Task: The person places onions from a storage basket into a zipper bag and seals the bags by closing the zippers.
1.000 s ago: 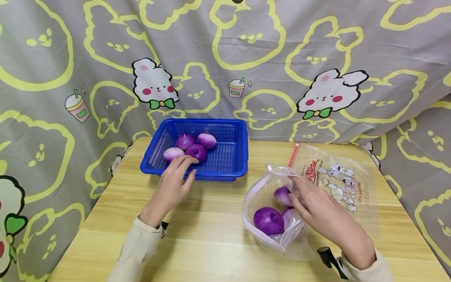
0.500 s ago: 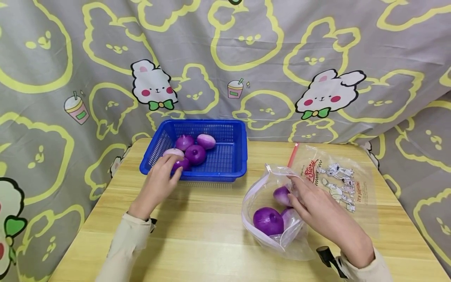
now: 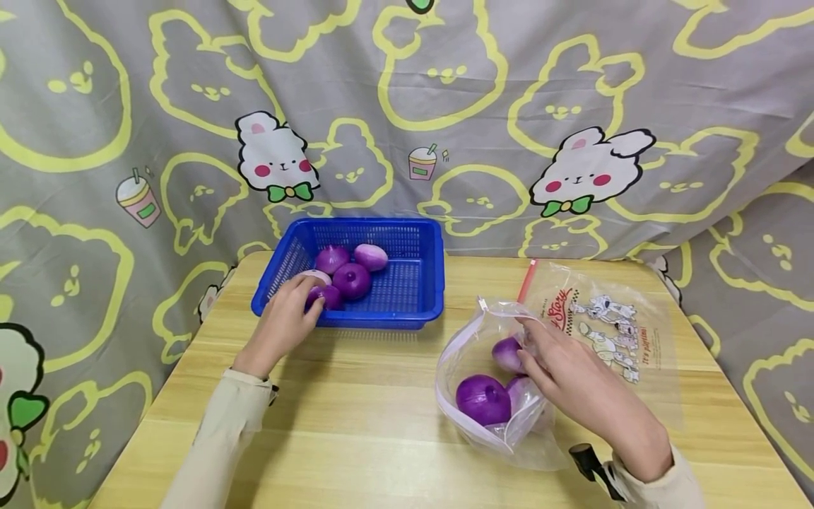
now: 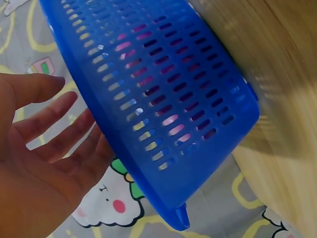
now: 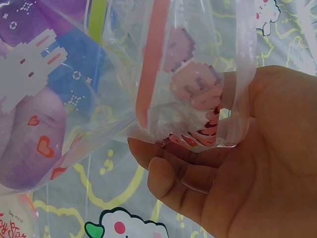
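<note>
Three onions (image 3: 483, 399) already lay in the bag (image 3: 533, 452), whose edge the right hand (image 3: 575, 375) pinched, while five remained in the basket (image 3: 403, 279), where the left hand (image 3: 286, 318) touched the nearest onion (image 3: 331, 298), whether gripping I could not tell.

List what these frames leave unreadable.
- Head: part of the pale onion, behind the left hand.
- Head: faint print on the flat bag's right side, too small.
- Left wrist: contents of the blue basket, mostly masked by its slotted wall.
- Right wrist: lower onion, cut by left edge.
</note>
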Demonstrator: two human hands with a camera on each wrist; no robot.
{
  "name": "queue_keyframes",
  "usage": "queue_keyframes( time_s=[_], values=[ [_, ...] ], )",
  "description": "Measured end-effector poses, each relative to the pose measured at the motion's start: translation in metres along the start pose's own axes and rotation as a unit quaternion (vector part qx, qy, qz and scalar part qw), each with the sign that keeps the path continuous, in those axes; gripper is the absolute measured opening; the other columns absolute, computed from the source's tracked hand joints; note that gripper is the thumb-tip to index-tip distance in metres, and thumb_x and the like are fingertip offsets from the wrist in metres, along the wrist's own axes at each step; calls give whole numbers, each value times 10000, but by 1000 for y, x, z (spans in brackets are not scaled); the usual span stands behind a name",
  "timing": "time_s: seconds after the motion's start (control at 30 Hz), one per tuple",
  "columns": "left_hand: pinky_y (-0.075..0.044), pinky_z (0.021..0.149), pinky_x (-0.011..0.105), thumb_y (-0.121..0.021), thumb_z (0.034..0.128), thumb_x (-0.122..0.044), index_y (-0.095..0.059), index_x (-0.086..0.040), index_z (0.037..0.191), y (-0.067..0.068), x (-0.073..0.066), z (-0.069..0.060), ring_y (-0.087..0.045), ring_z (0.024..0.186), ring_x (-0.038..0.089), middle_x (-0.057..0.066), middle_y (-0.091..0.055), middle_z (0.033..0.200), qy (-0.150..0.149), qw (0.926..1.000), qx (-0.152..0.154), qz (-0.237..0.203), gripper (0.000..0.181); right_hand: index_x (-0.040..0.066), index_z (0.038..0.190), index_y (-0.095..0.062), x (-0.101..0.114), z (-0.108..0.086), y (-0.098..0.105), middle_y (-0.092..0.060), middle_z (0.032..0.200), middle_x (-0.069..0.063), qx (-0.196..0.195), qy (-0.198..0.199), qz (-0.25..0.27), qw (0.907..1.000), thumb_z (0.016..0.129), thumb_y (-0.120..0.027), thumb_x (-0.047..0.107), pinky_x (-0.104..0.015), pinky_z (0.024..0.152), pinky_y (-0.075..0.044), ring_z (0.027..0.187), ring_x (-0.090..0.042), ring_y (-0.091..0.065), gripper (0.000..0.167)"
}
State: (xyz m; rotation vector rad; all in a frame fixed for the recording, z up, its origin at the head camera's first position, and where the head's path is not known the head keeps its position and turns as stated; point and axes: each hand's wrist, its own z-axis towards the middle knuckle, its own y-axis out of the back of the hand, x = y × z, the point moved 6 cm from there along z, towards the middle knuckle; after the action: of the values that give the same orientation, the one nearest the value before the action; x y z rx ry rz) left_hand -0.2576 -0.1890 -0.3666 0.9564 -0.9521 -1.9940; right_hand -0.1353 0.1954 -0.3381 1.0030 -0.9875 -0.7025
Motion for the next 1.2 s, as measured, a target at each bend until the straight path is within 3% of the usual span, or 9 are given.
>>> queue_keyframes(
  time_s=[0.3, 0.67, 0.87, 1.03, 1.2],
  values=[
    [-502, 870, 554, -687, 917, -100, -661, -1, 1094, -12, 15, 10, -601, 1014, 381, 204, -634, 1111, 262, 9992, 313, -6, 205, -30, 1465, -408, 0, 1, 0, -535, 1388, -250, 55, -81, 85, 9999, 1000, -566, 177, -582, 1004, -450, 1228, -410, -562, 532],
    [-490, 901, 543, -690, 932, -178, -653, -13, 1119, -26, 31, 16, -584, 1035, 361, 198, -622, 1138, 729, 9944, 752, -142, 252, -30, 1459, -417, 1, 2, 0, -512, 1417, -246, 14, -44, 77, 10000, 999, -568, 173, -576, 1009, -449, 1228, -402, -566, 525],
    [-478, 822, 509, -732, 854, -96, -647, 31, 1086, -31, 36, 26, -558, 935, 350, 205, -632, 1026, 996, 9886, 1114, -182, 278, -27, 1450, -428, 1, 1, 0, -554, 1368, -238, -23, -19, 67, 10000, 995, -576, 172, -572, 987, -469, 1191, -390, -592, 518],
    [-477, 902, 512, -756, 814, -56, -629, 61, 1123, -37, 35, 35, -566, 994, 367, 229, -632, 1089, 1142, 9800, 1620, -199, 354, -27, 1448, -429, 0, 1, 0, -547, 1378, -236, -43, 5, 35, 10000, 994, -575, 174, -573, 988, -468, 1189, -391, -592, 517],
    [-450, 943, 521, -797, 808, -111, -622, 67, 1130, -39, 32, 38, -539, 1052, 387, 239, -625, 1111, 1304, 9738, 1857, -162, 408, -20, 1456, -422, 0, 0, 1, -580, 1337, -224, -67, 18, 46, 10000, 995, -575, 177, -566, 977, -478, 1175, -380, -601, 525]
  ],
)
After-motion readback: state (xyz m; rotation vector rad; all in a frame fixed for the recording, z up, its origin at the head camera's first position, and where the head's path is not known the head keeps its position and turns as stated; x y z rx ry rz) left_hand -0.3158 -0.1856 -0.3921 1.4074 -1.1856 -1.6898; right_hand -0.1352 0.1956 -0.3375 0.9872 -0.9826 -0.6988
